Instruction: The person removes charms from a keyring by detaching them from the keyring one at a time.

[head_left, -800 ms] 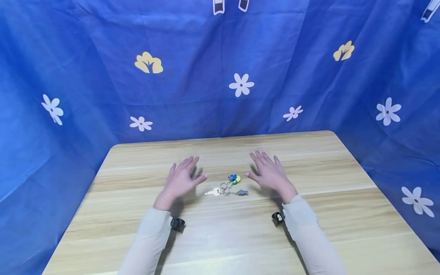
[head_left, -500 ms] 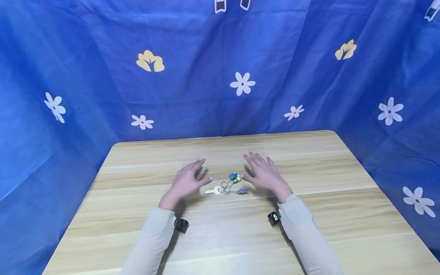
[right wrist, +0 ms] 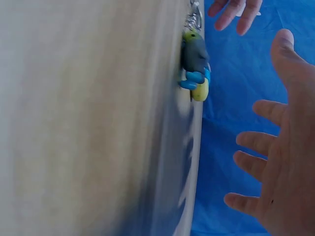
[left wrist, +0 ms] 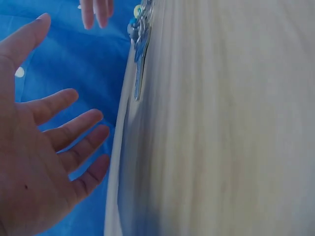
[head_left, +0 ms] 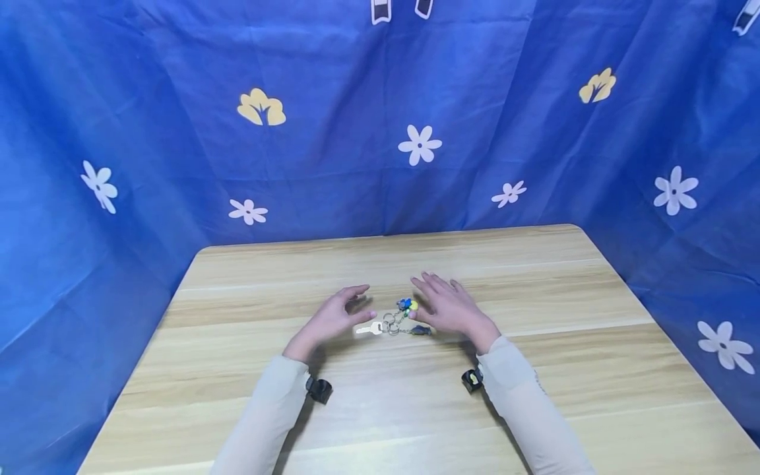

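The left hand (left wrist: 34, 162) fills the near corner, palm turned up and open, its fingers (left wrist: 81, 125) spread and loosely straight, the thumb raised above them; it holds nothing. Just past the fingertips runs the edge of the pale wooden table (left wrist: 221, 128), blurred and streaky. Farther out beyond the fingertips, a key (left wrist: 139, 69) lies along that edge, joined to a small cluster of rings and charms (left wrist: 136, 22) too blurred to make out. Beyond those, fingertips of the other hand (left wrist: 96, 11) dip into sight. Blue cloth (left wrist: 83, 64) lies behind the fingers.
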`<act>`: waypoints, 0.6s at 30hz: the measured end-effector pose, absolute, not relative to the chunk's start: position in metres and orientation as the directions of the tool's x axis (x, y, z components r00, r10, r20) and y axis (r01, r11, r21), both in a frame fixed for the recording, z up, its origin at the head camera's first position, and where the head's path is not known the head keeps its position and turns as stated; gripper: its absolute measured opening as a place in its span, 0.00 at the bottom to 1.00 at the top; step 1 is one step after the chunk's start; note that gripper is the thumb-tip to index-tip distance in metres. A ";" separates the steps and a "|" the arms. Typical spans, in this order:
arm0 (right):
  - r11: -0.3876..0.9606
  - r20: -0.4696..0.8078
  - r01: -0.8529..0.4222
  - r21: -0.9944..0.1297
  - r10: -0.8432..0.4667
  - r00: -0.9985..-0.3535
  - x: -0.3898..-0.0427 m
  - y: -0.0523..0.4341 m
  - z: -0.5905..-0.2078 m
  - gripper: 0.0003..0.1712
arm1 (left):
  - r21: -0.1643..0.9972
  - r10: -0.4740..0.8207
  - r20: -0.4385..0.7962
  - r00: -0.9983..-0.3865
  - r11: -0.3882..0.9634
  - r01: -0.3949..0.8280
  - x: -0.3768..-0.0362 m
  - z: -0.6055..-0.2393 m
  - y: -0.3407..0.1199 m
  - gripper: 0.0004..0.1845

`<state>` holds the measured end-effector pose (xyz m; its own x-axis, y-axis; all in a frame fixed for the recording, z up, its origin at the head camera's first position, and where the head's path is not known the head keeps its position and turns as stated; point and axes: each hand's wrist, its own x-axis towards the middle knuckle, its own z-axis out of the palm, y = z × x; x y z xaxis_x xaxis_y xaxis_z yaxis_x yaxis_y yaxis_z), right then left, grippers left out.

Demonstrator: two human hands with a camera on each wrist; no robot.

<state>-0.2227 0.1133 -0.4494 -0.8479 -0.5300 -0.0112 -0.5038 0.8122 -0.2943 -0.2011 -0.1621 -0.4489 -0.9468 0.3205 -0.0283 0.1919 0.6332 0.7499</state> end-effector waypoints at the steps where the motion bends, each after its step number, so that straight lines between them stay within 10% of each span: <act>1: 0.810 -0.019 -0.506 -0.296 -0.535 -0.845 -0.222 0.113 -0.450 0.47 | 0.769 0.329 -0.037 -0.944 0.613 0.184 -0.201 -0.449 -0.162 0.40; 18: 0.776 -0.068 -0.525 -0.349 -0.579 -0.812 -0.222 0.104 -0.455 0.47 | 0.750 0.382 -0.089 -0.920 0.634 0.190 -0.209 -0.460 -0.150 0.31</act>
